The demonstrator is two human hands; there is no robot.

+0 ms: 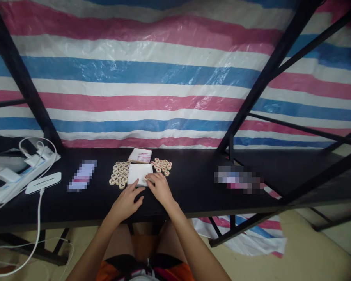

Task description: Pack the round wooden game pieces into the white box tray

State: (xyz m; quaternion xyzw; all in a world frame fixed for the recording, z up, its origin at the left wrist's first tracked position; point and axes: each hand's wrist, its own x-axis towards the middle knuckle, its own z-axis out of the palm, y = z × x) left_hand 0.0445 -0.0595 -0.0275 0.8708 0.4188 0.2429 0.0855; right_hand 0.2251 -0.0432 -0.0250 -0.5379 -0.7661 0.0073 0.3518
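Right fingers (153,179): pinched on a pale piece (146,178), over the white box (138,171)
Left fingers (138,191): spread, no grip, at the box's near edge
Black-marked pieces (119,171): clustered on tabletop (190,187), left of white box
Red-marked pieces (161,164): clustered right of it, beyond right fingers
Printed box (141,155): just behind white box
Power strip (20,177): far left, cables plugged in

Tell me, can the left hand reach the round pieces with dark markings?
Probably yes: the left hand is close to the round pieces with dark markings, and nothing visible blocks the way.
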